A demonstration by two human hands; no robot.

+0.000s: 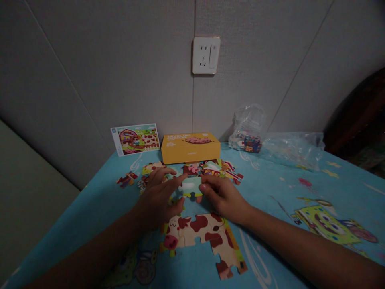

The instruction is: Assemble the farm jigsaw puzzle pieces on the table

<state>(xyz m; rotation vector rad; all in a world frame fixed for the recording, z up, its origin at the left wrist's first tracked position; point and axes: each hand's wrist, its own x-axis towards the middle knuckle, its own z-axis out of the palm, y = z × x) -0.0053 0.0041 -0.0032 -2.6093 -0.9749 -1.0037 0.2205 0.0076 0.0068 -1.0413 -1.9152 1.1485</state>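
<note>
Where each hand point(158, 198) meets, puzzle piece point(191, 186) half-hidden.

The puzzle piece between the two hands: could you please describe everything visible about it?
The puzzle piece is a flat, cardboard-looking piece, mostly pale green with a whitish patch and knobs along its lower edge. It lies low over the blue tablecloth, pinched between the left hand and right hand, just beyond the joined cow section.
</note>
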